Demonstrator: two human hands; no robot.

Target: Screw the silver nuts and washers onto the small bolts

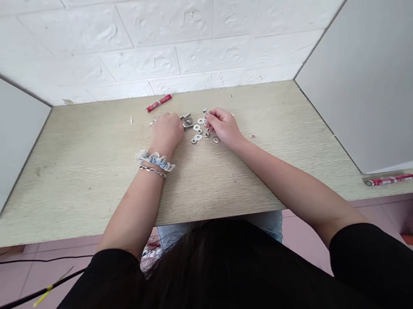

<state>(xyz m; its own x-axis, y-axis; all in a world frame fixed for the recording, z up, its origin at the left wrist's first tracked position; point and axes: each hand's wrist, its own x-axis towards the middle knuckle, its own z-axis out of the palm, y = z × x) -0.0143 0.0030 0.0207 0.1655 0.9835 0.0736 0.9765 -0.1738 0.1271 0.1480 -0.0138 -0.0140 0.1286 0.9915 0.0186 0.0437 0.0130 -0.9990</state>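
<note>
On the wooden tabletop, my left hand (pixel 167 130) is curled knuckles-up at the left side of a small pile of metal hardware. Its fingertips are hidden, so what they grip, if anything, does not show. Several bolts (pixel 188 125) lie against its right side. My right hand (pixel 224 126) pinches a small metal bolt (pixel 206 111) between thumb and fingers, its end poking up past them. Between the hands are several flat washers (pixel 196 128) and nuts (pixel 194 141). Another washer (pixel 216 140) rests just under the right hand.
A red tube-shaped battery-like stick (pixel 158 103) lies behind my left hand, and a similar red stick (pixel 391 179) is at the right front edge. Grey panels (pixel 377 70) flank the table on both sides. A white brick-pattern wall (pixel 169 19) closes off the back.
</note>
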